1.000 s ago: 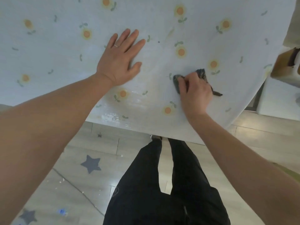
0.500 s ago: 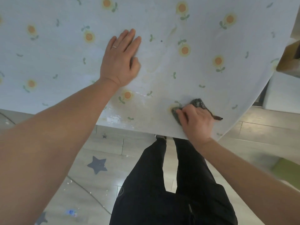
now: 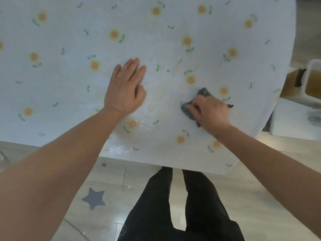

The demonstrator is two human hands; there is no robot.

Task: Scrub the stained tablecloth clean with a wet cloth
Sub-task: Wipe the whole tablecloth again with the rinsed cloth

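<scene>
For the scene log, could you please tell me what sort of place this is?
Likely a home dining area: a flower-print tablecloth is spread out, and the plank floor bears a star sticker.

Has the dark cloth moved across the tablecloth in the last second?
Yes. The cloth in the right hand slid away from the tablecloth's near edge; the flower it partly covered half a second ago now shows.

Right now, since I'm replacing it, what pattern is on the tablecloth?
The tablecloth is pale bluish-white with small orange flowers and green leaves; head view.
</scene>
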